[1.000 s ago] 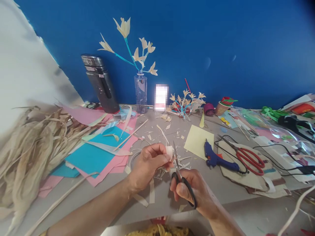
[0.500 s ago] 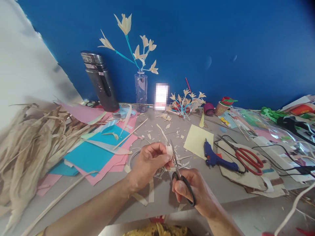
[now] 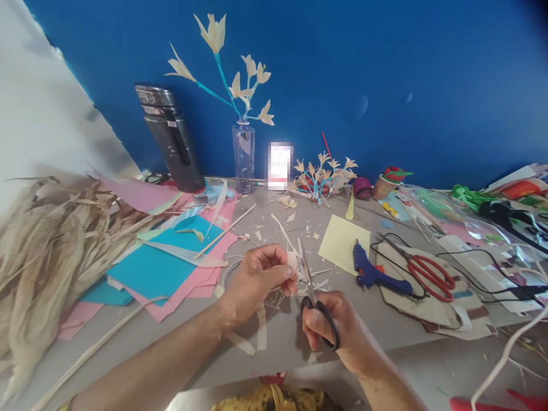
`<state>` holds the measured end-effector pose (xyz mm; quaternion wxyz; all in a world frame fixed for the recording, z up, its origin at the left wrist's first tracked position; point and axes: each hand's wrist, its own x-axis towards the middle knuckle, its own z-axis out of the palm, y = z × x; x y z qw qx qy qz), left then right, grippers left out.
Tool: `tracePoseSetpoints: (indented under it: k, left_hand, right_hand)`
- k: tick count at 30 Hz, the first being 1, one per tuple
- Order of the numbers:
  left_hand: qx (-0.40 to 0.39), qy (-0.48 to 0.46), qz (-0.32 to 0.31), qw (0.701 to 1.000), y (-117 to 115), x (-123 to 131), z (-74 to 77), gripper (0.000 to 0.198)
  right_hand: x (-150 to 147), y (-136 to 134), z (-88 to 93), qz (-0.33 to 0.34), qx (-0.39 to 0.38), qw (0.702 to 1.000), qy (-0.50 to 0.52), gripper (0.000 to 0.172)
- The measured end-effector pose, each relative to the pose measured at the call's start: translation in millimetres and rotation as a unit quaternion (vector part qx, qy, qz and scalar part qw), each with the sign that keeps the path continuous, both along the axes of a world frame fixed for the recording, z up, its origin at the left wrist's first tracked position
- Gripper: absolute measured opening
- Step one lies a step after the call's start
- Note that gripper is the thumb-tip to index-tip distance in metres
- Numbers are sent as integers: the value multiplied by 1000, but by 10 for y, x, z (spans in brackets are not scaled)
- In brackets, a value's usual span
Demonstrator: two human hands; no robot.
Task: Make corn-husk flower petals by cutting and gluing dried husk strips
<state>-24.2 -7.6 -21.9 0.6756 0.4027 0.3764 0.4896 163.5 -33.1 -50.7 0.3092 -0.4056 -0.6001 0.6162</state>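
Observation:
Between the thumb and fingers of my left hand (image 3: 261,279) is pinched a small pale piece of husk (image 3: 291,260). My right hand (image 3: 331,325) grips black-handled scissors (image 3: 309,285), thumb and fingers in the loops. Their blades point up and away, just right of the pale piece and apart from it. Narrow pale strips (image 3: 262,328) and small offcuts lie on the grey table (image 3: 291,357) under and around both hands. Part of a coil (image 3: 231,274) shows behind my left wrist.
Dried husks (image 3: 38,274) and blue sheets (image 3: 149,262) lie left. A dark flask (image 3: 173,142) and a bottle (image 3: 244,154) holding husk flowers stand behind. To the right are a yellow sheet (image 3: 338,237), a blue glue gun (image 3: 377,277) and red-handled scissors (image 3: 432,279).
The scissors have shifted slightly right, away from the pale piece, leaving a gap. My left hand keeps its pinch. The whole view has moved a little.

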Motion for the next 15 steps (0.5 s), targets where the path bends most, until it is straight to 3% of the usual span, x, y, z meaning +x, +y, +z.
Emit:
tracePoseSetpoints:
  k: [9, 15]
  left_hand:
    - [-103, -81, -54, 990, 50, -39, 17, 12]
    - [-84, -76, -73, 991, 59, -55, -22, 18]
  right_hand:
    - [185, 31, 149, 75, -14, 997, -1, 66]
    - [276, 12, 175, 133, -62, 988, -39, 71]
